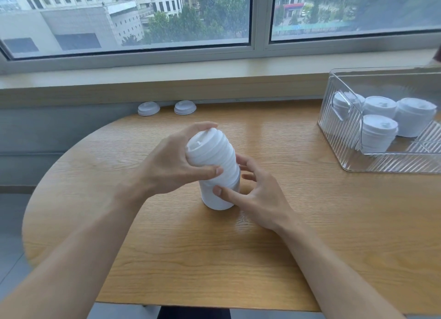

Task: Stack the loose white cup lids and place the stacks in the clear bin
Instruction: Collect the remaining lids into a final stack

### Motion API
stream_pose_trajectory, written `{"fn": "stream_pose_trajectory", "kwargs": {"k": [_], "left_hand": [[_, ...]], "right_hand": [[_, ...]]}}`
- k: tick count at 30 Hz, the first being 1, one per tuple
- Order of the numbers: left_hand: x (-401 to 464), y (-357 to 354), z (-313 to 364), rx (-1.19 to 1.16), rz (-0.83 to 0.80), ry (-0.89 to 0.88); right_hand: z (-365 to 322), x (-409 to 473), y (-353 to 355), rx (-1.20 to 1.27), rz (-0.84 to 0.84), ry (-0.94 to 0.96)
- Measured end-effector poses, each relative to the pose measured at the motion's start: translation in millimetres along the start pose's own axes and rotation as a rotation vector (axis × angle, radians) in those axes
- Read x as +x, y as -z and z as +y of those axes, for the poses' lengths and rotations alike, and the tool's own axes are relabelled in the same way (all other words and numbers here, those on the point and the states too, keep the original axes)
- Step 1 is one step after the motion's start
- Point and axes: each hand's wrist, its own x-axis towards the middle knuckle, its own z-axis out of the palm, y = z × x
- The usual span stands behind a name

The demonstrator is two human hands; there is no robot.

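Note:
A tall stack of white cup lids (214,166) stands on the wooden table (262,247), its upper half leaning left. My left hand (171,166) grips the upper part, thumb in front and fingers over the top. My right hand (253,192) holds the lower part, thumb on the front and fingers curled behind. The clear bin (334,132) sits at the right and holds several short lid stacks (379,132). Two loose white lids (148,109) (185,107) lie at the table's far edge by the wall.
A window sill (167,80) runs along the far side behind the table. The table's left side is rounded, with floor beyond it. The bin's ribbed wall has a handle cut-out (341,106) facing the stack.

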Motion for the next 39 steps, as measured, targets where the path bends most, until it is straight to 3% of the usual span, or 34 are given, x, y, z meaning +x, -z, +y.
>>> {"fn": "stream_pose_trajectory", "kwargs": {"k": [6, 12, 19, 22, 27, 33, 39], "left_hand": [[-0.4, 0.6, -0.1, 0.070, 0.039, 0.001], [-0.9, -7.2, 2.8, 0.204, -0.058, 0.002], [-0.5, -13.6, 1.7, 0.266, -0.147, -0.013], [-5.8, -9.9, -1.4, 0.122, -0.092, 0.014], [-22.2, -9.6, -19.8, -0.146, 0.015, 0.092], [-27.2, -21.5, -23.1, -0.235, 0.053, 0.094], [-22.7, -19.4, -25.3, -0.254, -0.014, 0.092]], "right_hand": [[-0.5, -0.9, -1.7, -0.008, 0.045, 0.006], [-3.0, -2.6, -6.1, -0.017, 0.079, 0.009], [-3.6, -3.4, -3.0, 0.030, -0.027, 0.025], [-4.8, -4.6, -2.0, 0.087, -0.006, 0.066], [-11.9, -3.9, -1.8, 0.139, 0.171, 0.159], [-18.7, -0.1, -12.7, 0.190, 0.218, 0.174], [-18.1, -0.3, -13.1, 0.238, 0.238, 0.163]]}}
